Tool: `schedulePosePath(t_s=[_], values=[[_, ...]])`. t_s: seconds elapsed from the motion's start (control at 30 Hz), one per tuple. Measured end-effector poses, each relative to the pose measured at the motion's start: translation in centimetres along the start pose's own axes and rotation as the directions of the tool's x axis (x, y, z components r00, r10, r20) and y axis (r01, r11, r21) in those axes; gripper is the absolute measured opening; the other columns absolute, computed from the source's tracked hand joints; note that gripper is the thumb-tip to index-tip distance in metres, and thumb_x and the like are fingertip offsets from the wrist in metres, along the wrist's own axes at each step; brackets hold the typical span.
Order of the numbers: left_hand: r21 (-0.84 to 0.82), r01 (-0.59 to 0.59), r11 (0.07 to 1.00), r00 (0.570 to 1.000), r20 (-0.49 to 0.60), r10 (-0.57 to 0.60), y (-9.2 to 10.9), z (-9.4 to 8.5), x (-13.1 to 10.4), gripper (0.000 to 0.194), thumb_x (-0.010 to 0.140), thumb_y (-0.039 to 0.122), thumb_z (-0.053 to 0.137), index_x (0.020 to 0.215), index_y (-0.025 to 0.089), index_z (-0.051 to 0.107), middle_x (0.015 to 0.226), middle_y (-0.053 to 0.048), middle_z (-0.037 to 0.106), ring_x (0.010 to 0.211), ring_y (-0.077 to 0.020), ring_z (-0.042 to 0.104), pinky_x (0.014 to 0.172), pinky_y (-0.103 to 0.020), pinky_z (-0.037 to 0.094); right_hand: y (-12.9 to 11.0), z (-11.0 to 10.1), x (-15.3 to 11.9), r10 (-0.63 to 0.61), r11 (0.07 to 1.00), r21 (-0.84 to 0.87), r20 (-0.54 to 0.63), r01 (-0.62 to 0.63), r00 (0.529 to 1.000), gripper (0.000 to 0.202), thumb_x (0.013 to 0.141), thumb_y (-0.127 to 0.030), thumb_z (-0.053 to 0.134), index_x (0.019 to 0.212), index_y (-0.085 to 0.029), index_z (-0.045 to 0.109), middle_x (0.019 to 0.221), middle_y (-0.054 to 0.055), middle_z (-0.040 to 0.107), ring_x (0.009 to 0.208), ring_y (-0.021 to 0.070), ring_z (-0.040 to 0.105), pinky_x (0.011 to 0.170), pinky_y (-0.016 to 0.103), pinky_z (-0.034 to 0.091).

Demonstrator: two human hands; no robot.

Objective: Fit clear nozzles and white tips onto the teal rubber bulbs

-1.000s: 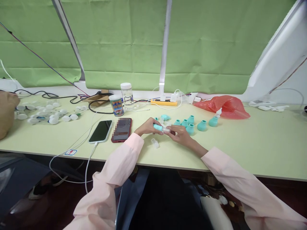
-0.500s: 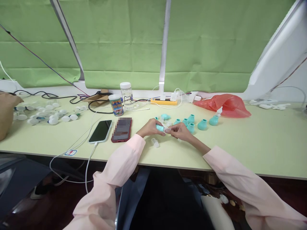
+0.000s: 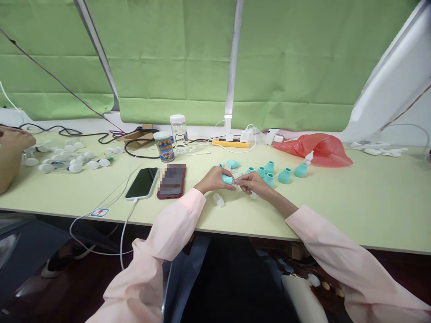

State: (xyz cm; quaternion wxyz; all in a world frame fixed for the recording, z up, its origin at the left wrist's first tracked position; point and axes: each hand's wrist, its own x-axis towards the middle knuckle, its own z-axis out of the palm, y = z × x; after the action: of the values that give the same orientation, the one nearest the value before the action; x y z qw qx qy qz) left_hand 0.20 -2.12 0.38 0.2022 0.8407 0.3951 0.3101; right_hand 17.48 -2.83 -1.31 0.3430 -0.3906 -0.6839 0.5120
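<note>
My left hand is closed round a teal rubber squeeze bulb, its open mouth turned toward my right hand. With thumb and fingers pinched, my right hand holds a small clear plastic nozzle against that mouth; fingers partly cover it, so how deep it sits I cannot tell. On the table by my left wrist lies a loose clear nozzle. Several more teal bulbs stand mouth up beyond my right hand. One bulb has a whitish nozzle tip fitted in it.
Two phones lie to the left on the pale table. Behind them stand a printed tub and a clear jar. A yellow power strip, a red plastic bag, several white-capped pieces and another person's arm are also there.
My two hands stay together, with the bulb and nozzle shifted slightly right and turned a little. At the far left the other person's arm has moved, and its hand now shows.
</note>
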Motion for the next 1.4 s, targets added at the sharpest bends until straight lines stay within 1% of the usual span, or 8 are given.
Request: schedulePosePath(t_s=[0.23,0.33,0.47,0.63,0.9,1.17,1.3,1.4], values=[[-0.095,0.051,0.994,0.992,-0.113,-0.062,0.1,-0.8,0.2,0.037,0.051,0.037,0.066,0.080,0.013,0.066,0.075,-0.003,0.064,0.068,-0.0150,0.055,0.063,-0.023,0.040,0.0,0.1,0.1,-0.236,0.972,-0.042,-0.267,0.233,0.935,0.036,0.068,-0.048,0.053,0.075,-0.013,0.060,0.053,0.001,0.054,0.042,0.0082,0.046,0.042,0.023,0.039],[-0.102,0.066,0.993,0.973,-0.215,-0.087,-0.1,-1.0,0.3,0.033,0.055,0.033,0.065,0.083,0.014,0.066,0.083,-0.004,0.064,0.075,-0.0162,0.056,0.069,-0.024,0.041,0.7,-0.3,0.4,-0.337,0.931,-0.261,-0.346,0.256,0.875,0.035,0.075,-0.043,0.045,0.089,-0.014,0.058,0.069,0.005,0.060,0.052,0.0110,0.052,0.051,0.026,0.044],[-0.112,0.088,0.990,0.947,-0.298,-0.118,-0.1,-1.0,0.4,0.029,0.058,0.029,0.061,0.082,0.014,0.065,0.081,-0.004,0.065,0.074,-0.0152,0.056,0.068,-0.024,0.041,1.4,-0.4,0.5,-0.467,0.616,-0.767,-0.169,0.182,0.868,0.027,0.078,-0.021,0.037,0.094,-0.015,0.058,0.091,0.008,0.060,0.076,0.0158,0.054,0.068,0.029,0.044],[-0.141,0.121,0.983,0.937,-0.309,-0.160,-0.1,-0.5,0.3,0.028,0.056,0.028,0.061,0.078,0.012,0.066,0.074,-0.003,0.064,0.068,-0.0142,0.056,0.063,-0.022,0.041,0.8,-0.1,-0.1,-0.286,0.192,-0.981,-0.044,0.012,0.957,0.027,0.069,-0.012,0.039,0.086,-0.013,0.060,0.086,0.011,0.059,0.089,0.0222,0.048,0.067,0.029,0.039],[-0.066,0.174,0.983,0.933,-0.309,-0.186,-0.4,0.0,0.4,0.023,0.055,0.028,0.059,0.069,0.012,0.067,0.066,-0.003,0.063,0.064,-0.0139,0.055,0.063,-0.023,0.041,-0.1,0.3,-0.8,-0.109,-0.018,-0.999,-0.038,-0.041,0.993,0.022,0.067,-0.019,0.044,0.078,-0.012,0.061,0.082,0.014,0.058,0.085,0.0262,0.049,0.058,0.029,0.036],[-0.149,0.228,0.962,0.954,-0.162,-0.251,-0.5,0.1,0.2,0.023,0.057,0.027,0.056,0.072,0.011,0.064,0.055,-0.001,0.057,0.048,-0.0084,0.050,0.048,-0.019,0.039,0.4,-0.4,-0.6,-0.182,0.101,-0.994,-0.063,-0.045,0.981,0.022,0.072,-0.013,0.039,0.078,-0.013,0.060,0.084,0.011,0.058,0.073,0.0192,0.055,0.055,0.025,0.036],[-0.215,0.269,0.939,0.959,-0.033,-0.282,-1.0,0.3,0.2,0.029,0.055,0.030,0.060,0.076,0.009,0.062,0.059,-0.001,0.056,0.041,-0.0056,0.045,0.041,-0.018,0.037,0.4,-0.3,-0.1,-0.465,0.510,-0.853,-0.159,0.116,0.871,0.017,0.074,-0.023,0.045,0.081,-0.015,0.058,0.085,0.008,0.058,0.066,0.0144,0.056,0.056,0.025,0.042],[-0.277,0.250,0.928,0.967,0.015,-0.255,-1.1,0.3,0.2,0.037,0.049,0.033,0.067,0.076,0.009,0.061,0.065,-0.002,0.056,0.042,-0.0047,0.044,0.040,-0.018,0.037,0.2,-0.4,0.2,-0.473,0.829,-0.484,-0.339,0.281,0.813,0.016,0.070,-0.031,0.054,0.075,-0.016,0.056,0.078,0.005,0.059,0.060,0.0130,0.056,0.051,0.025,0.046]])
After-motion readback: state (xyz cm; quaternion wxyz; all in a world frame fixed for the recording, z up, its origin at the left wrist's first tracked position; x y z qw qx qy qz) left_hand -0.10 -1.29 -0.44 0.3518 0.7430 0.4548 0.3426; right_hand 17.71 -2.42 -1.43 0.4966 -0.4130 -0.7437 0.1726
